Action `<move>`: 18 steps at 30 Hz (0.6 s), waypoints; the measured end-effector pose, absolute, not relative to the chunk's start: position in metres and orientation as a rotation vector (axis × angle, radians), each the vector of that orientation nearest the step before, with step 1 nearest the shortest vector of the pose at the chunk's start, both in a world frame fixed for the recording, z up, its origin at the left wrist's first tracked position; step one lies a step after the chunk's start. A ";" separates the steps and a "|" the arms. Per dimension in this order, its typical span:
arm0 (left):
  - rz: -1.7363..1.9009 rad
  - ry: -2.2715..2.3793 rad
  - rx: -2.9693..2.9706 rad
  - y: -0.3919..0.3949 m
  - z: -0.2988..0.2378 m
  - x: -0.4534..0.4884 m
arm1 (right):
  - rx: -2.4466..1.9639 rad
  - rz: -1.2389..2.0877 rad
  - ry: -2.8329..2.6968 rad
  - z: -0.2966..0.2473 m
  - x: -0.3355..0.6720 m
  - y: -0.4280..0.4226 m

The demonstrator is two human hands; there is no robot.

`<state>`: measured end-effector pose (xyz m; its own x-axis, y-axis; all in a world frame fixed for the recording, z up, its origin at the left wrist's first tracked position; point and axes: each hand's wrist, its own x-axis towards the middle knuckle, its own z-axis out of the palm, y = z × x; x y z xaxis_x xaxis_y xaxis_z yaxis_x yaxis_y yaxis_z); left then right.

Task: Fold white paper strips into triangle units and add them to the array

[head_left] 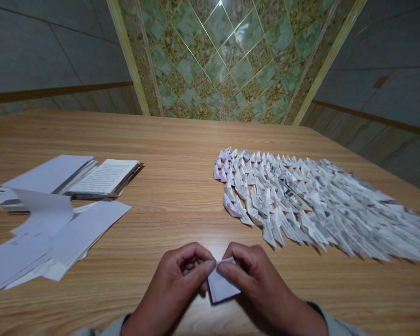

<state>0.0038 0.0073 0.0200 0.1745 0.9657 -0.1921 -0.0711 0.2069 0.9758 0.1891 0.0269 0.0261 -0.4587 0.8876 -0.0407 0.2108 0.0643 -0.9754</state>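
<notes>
A small folded piece of white paper (224,285) is held between both hands, just above the near part of the table. My left hand (182,275) pinches its upper left corner between thumb and forefinger, the other fingers curled beneath. On the opposite side, my right hand (255,275) grips the upper right edge, its thumb pressed flat on top; the fingers behind the paper are hidden. To the right spread many rows of folded paper boats (290,196), mostly of printed paper, with a few plain pale ones at the left end.
Loose white sheets (87,228) lie at the left of the wooden table (168,186). Behind them rest a stack of paper (52,172) and a smaller stack of printed pages (107,177). A tiled wall (217,70) stands past the table's far edge.
</notes>
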 end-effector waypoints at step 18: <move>0.838 1.462 1.623 0.010 0.015 -0.002 | -0.964 0.581 -2.376 0.017 0.194 0.031</move>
